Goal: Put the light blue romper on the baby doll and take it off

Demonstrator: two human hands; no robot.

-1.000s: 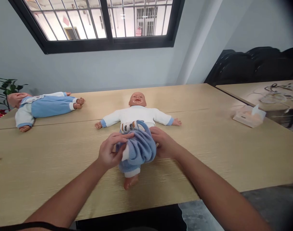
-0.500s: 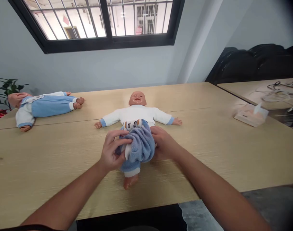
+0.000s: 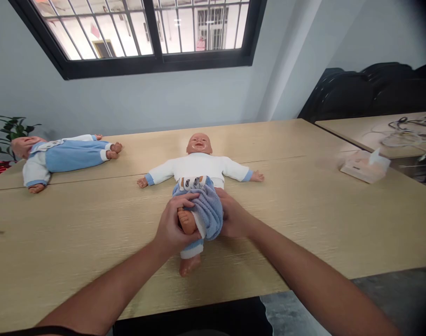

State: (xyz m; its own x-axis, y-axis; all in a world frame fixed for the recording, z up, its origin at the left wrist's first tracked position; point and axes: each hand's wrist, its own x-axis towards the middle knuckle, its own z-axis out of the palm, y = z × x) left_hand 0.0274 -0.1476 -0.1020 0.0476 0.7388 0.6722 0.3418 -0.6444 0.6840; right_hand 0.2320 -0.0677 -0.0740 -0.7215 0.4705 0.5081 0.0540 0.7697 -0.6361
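A baby doll (image 3: 198,165) in a white top lies on its back in the middle of the wooden table (image 3: 94,242), arms spread, head toward the window. Blue fleece trousers (image 3: 208,207) are bunched around its hips and legs. My left hand (image 3: 173,228) is closed on the doll's raised leg, whose bare foot (image 3: 187,221) now pokes out of the trouser leg. My right hand (image 3: 232,217) grips the trouser fabric at the doll's other side. The other leg lies flat, its foot (image 3: 189,264) pointing toward me.
A second doll (image 3: 62,154) in blue and white lies at the table's far left, beside a plant (image 3: 6,130). A tissue box (image 3: 365,165) sits at the right edge. Another table with cables (image 3: 405,135) and dark chairs stand to the right.
The trousers have been pulled further up the doll toward its waist, and the raised leg's bare foot has come out of the trouser leg. Both hands moved slightly toward the doll's hips.
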